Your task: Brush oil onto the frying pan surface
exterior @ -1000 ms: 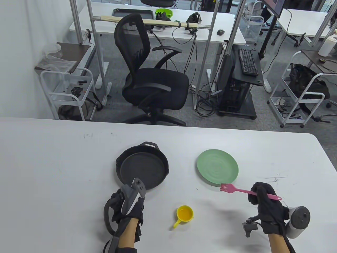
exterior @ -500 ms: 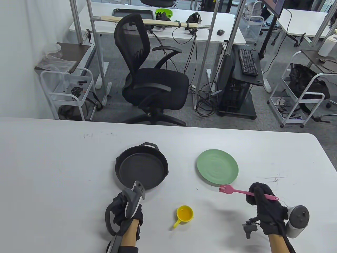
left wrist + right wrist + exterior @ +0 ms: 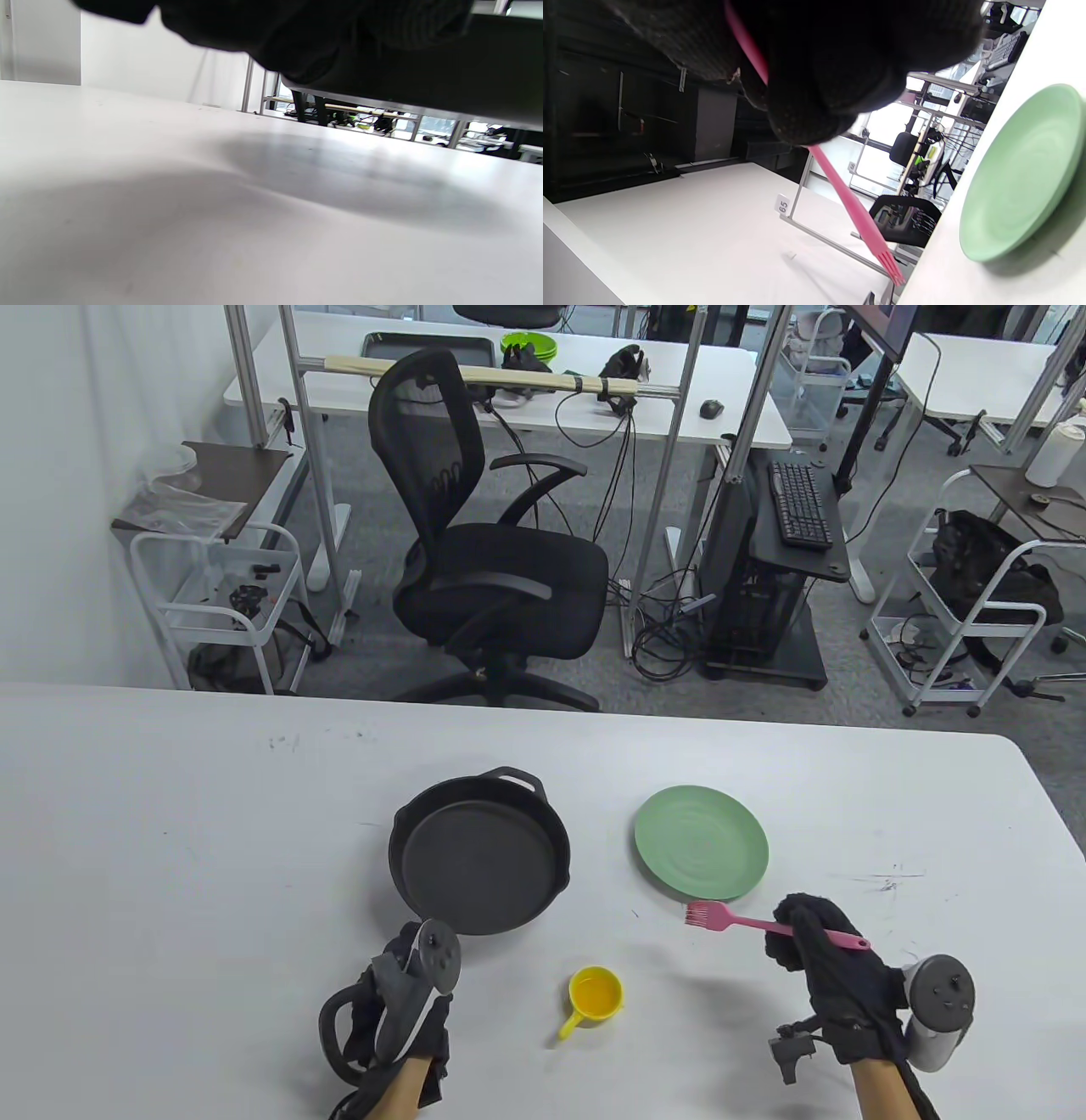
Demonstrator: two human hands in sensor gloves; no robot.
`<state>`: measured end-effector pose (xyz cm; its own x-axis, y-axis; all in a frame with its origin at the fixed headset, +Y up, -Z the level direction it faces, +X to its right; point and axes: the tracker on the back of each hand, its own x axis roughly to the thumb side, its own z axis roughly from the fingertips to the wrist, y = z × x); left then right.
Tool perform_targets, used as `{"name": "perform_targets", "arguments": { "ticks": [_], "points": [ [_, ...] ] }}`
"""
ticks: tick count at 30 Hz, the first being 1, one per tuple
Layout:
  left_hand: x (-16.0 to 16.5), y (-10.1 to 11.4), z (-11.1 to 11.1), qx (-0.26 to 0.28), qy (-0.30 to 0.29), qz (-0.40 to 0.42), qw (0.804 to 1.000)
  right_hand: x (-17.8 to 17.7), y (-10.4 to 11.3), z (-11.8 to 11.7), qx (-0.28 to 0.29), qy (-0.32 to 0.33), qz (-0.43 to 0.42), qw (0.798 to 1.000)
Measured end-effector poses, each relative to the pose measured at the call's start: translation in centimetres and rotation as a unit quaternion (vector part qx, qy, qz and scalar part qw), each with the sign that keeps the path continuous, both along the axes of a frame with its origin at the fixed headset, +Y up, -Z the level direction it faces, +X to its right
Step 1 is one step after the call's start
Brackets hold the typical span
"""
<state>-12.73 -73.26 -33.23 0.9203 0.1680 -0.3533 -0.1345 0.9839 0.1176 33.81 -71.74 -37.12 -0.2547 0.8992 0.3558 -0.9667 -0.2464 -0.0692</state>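
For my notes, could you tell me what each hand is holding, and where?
The right hand grips the pink silicone brush near its handle end; the left hand's grip cannot be told.

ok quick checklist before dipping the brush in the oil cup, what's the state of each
1. Brush held: ok, the right hand grips its pink handle.
2. Bristles off the table: ok, they hang in the air near the green plate.
3. Yellow oil cup upright and uncovered: ok.
4. Oil in the cup: cannot tell.
5. Frying pan steadied: cannot tell, the left hand is at its handle, grip hidden.
6. Pan bare: ok.
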Motion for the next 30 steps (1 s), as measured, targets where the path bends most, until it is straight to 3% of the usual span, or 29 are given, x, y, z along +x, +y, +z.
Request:
{"name": "perform_targets", "arguments": {
  "ticks": [10,17,25,30],
  "points": [
    [1.0,0.1,1.8,0.027,-0.040,-0.019,0.999,-5.6,2.3,-1.0,-0.019,0.021,0.083,0.996],
    [0.7,0.1,2.3,0.034,-0.060,0.000,0.998,-8.5,-1.3,-2.2,-0.072,0.037,0.086,0.993],
    [0.4,-0.1,2.6,0.030,-0.061,0.019,0.997,-11.0,-2.5,-2.4,-0.084,0.034,0.176,0.980],
    [0.3,-0.5,2.1,0.012,-0.064,0.021,0.998,-11.6,-2.9,-2.5,-0.086,0.041,0.189,0.977]
  ]
}}
